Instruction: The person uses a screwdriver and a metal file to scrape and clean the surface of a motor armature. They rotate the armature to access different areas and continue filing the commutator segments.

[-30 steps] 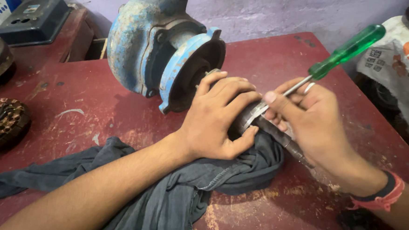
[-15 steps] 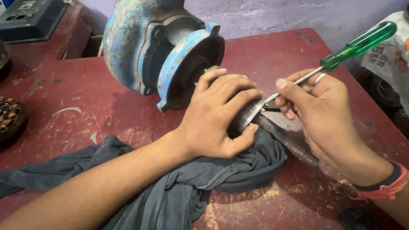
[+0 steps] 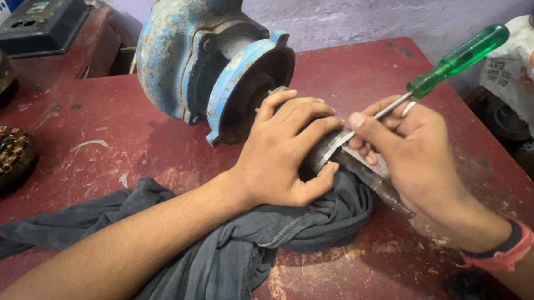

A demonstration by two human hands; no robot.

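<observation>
Shaft: we grip a grey metal shaft [image 3: 363,167], lying near the middle of the red worktop [image 3: 127,143] on a dark grey cloth [image 3: 225,257].
Left hand: our left hand [image 3: 285,151] wraps closed around the shaft's thicker end.
Right hand: our right hand [image 3: 413,157] pinches a green-handled screwdriver [image 3: 448,65], tip against the shaft.
Handling: we judge it heavy, stiff, likely greasy; the cloth stops it rolling.
Room: a blue pump casing [image 3: 204,61] crowds the far side; the near and right edges offer open space.
</observation>
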